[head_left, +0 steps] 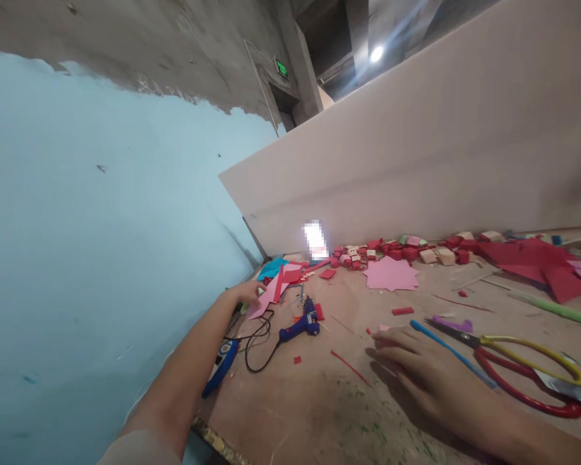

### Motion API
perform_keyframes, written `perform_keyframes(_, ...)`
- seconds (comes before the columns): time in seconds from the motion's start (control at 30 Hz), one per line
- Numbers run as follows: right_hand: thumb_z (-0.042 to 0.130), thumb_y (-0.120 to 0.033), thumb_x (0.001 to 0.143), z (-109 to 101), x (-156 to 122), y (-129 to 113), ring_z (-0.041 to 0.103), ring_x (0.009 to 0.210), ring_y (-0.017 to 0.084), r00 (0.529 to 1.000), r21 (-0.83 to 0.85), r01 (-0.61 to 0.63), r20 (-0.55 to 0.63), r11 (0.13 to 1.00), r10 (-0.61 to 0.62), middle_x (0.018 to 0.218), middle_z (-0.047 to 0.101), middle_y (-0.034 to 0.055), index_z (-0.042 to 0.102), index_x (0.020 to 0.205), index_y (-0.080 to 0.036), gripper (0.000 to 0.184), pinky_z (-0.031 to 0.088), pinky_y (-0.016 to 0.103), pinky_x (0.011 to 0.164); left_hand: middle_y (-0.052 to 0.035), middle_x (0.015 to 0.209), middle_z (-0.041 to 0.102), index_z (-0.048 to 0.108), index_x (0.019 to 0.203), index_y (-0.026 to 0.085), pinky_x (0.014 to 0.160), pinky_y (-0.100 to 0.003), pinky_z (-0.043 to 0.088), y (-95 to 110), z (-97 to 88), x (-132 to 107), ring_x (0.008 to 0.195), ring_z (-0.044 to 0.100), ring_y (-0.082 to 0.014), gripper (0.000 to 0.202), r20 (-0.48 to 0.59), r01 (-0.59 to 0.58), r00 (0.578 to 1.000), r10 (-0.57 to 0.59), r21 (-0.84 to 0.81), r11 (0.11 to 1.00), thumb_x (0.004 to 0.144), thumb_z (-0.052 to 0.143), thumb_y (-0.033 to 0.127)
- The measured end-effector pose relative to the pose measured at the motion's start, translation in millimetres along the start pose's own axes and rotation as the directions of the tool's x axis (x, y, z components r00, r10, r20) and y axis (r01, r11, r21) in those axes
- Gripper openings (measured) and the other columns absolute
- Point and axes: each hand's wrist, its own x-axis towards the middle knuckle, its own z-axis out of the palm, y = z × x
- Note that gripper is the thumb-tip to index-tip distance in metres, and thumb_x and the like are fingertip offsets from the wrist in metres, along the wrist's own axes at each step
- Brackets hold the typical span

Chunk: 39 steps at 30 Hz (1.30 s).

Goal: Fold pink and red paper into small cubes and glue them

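Note:
My left hand (pixel 248 293) reaches to the far left of the table, beside a pink paper sheet (pixel 266 300) with red strips on it. Its thumb and fingers look apart at the paper's edge, partly hidden. My right hand (pixel 416 361) is low over the table at the right, palm down, fingers stretched and holding nothing. A small pink scrap (pixel 384 328) shows by its fingertips. Right beside it are a blue stick (pixel 445 345) and scissors (pixel 481 342) with one yellow and one red handle. Between my hands lies a blue glue gun (pixel 297 327) with a black cord.
Small red and cream boxes (pixel 358 254) line the white panel (pixel 407 161) at the back. Pink star-shaped paper (pixel 392 274), red paper (pixel 537 261) and a green stick (pixel 556 309) lie nearby. A blue-and-white tool (pixel 221 367) rests at the left edge. A blurred bright screen (pixel 315 239) stands behind.

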Motion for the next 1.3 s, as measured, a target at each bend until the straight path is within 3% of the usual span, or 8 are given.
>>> perform_keyframes(0.2, 0.049, -0.022, 0.100, -2.2, 0.9, -0.4, 0.068, 0.117, 0.030, 1.000, -0.013, 0.010, -0.001, 1.000, -0.010, 0.131, 0.072, 0.0111, 0.077, 0.116, -0.024, 0.032, 0.058, 0.049, 0.096, -0.0098, 0.128, 0.065, 0.063, 0.127, 0.015, 0.090, -0.046, 0.059, 20.4, -17.7, -4.4, 0.109, 0.067, -0.0277, 0.036, -0.003, 0.078, 0.997, -0.079, -0.107, 0.991, 0.098, 0.066, 0.035)
perform_keyframes(0.37, 0.052, -0.021, 0.100, -0.9, -0.4, 0.3, 0.067, 0.120, 0.029, 1.000, -0.008, 0.009, -0.009, 1.000, -0.009, 0.133, 0.071, 0.0105, 0.075, 0.119, -0.025, 0.031, 0.057, 0.049, 0.099, -0.0095, 0.127, 0.065, 0.064, 0.126, 0.015, 0.090, -0.045, 0.059, 47.0, -56.0, -22.4, 0.108, 0.067, -0.0275, 0.035, -0.215, -0.039, 0.976, -0.034, -0.324, 0.945, 0.098, 0.066, 0.035)
perform_keyframes(0.47, 0.053, -0.020, 0.099, -0.6, -2.8, 0.5, 0.067, 0.119, 0.029, 0.998, -0.001, 0.017, -0.062, 1.000, -0.017, 0.130, 0.072, 0.0110, 0.075, 0.116, -0.024, 0.028, 0.058, 0.048, 0.098, -0.0088, 0.116, 0.068, 0.064, 0.122, 0.014, 0.081, -0.039, 0.060, 76.1, -56.1, -48.3, 0.096, 0.068, -0.0216, 0.031, -0.350, -0.177, 0.937, -0.001, -0.474, 0.862, 0.099, 0.065, 0.035)
perform_keyframes(0.63, 0.051, -0.014, 0.097, -9.3, -3.1, -0.1, 0.072, 0.110, 0.027, 0.974, -0.032, 0.068, -0.215, 0.997, -0.074, 0.121, 0.076, 0.0128, 0.072, 0.116, -0.019, 0.030, 0.060, 0.044, 0.091, -0.0002, 0.083, 0.063, 0.054, 0.132, 0.015, 0.050, -0.020, 0.047, 135.6, 13.2, -109.0, 0.060, 0.060, -0.0116, 0.060, -0.393, -0.338, 0.918, 0.055, -0.704, 0.625, 0.084, 0.074, 0.046)
perform_keyframes(0.8, 0.052, -0.015, 0.097, -30.5, -12.0, 5.3, 0.071, 0.111, 0.028, 0.973, -0.129, 0.056, -0.213, 0.990, -0.083, 0.119, 0.076, 0.0132, 0.072, 0.116, -0.018, 0.027, 0.060, 0.046, 0.092, -0.0026, 0.096, 0.066, 0.047, 0.130, 0.022, 0.043, -0.022, 0.048, 174.7, 100.3, -165.3, 0.050, 0.062, -0.0113, 0.056, -0.193, -0.215, 0.977, 0.094, -0.880, 0.423, 0.084, 0.070, 0.044)
perform_keyframes(0.9, 0.054, -0.018, 0.099, -49.8, -25.0, 7.6, 0.071, 0.110, 0.029, 0.990, -0.188, -0.022, -0.141, 0.982, -0.004, 0.119, 0.077, 0.0131, 0.072, 0.114, -0.018, 0.023, 0.058, 0.047, 0.094, -0.0009, 0.098, 0.064, 0.051, 0.132, 0.026, 0.049, -0.021, 0.045, 179.3, 116.3, -190.2, 0.060, 0.062, -0.0117, 0.048, -0.171, -0.201, 0.979, 0.108, -0.765, 0.612, 0.089, 0.068, 0.038)
perform_keyframes(1.0, 0.057, -0.023, 0.098, -71.8, -37.8, 5.0, 0.070, 0.111, 0.030, 0.987, -0.250, -0.151, -0.095, 0.956, 0.131, 0.120, 0.076, 0.0112, 0.074, 0.111, -0.021, 0.022, 0.056, 0.047, 0.098, -0.0046, 0.099, 0.068, 0.068, 0.104, 0.020, 0.075, -0.031, 0.053, 172.3, 114.4, -203.0, 0.088, 0.066, -0.0203, 0.016, -0.247, -0.391, 0.918, 0.310, -0.437, 0.810, 0.094, 0.064, 0.033)
perform_keyframes(1.3, 0.051, -0.039, 0.098, -109.0, -72.4, 3.6, 0.073, 0.106, 0.034, 0.881, -0.352, -0.442, -0.001, 0.825, 0.472, 0.116, 0.078, 0.0137, 0.075, 0.113, -0.018, 0.035, 0.061, 0.051, 0.086, -0.0080, 0.152, 0.058, 0.056, 0.143, 0.020, 0.112, -0.041, 0.043, 202.0, 134.0, -219.1, 0.136, 0.056, -0.0261, 0.043, -0.159, -0.845, 0.532, 0.832, -0.027, 0.534, 0.107, 0.046, 0.040)
